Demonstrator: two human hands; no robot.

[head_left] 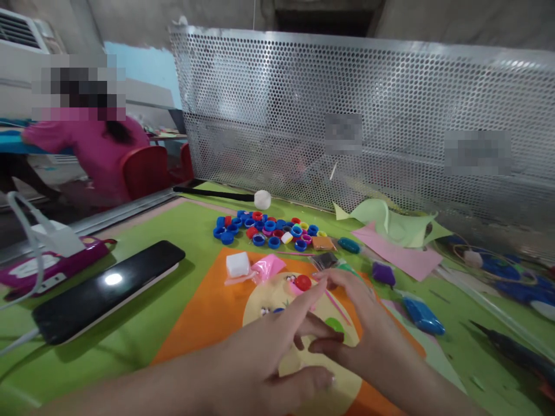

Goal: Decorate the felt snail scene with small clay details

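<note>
My left hand [277, 341] lies over a pale yellow paper disc [299, 361] on an orange sheet [208, 312], its fingers stretched out toward the far side. My right hand [351, 315] crosses beside it, fingers apart, with fingertips near a red cap [303, 282] and a green cap [333, 323] on the disc. Neither hand visibly holds anything. A pink plastic bag [269, 267] and a white block [237, 264] lie just beyond the disc.
A pile of blue, red and coloured bottle caps [264, 228] sits farther back. A black phone [108, 289] lies left on the green table. Blue clay pieces [422, 316], pink and green paper [396, 237] lie right. A perforated metal screen [359, 115] stands behind. A person in pink [93, 150] sits far left.
</note>
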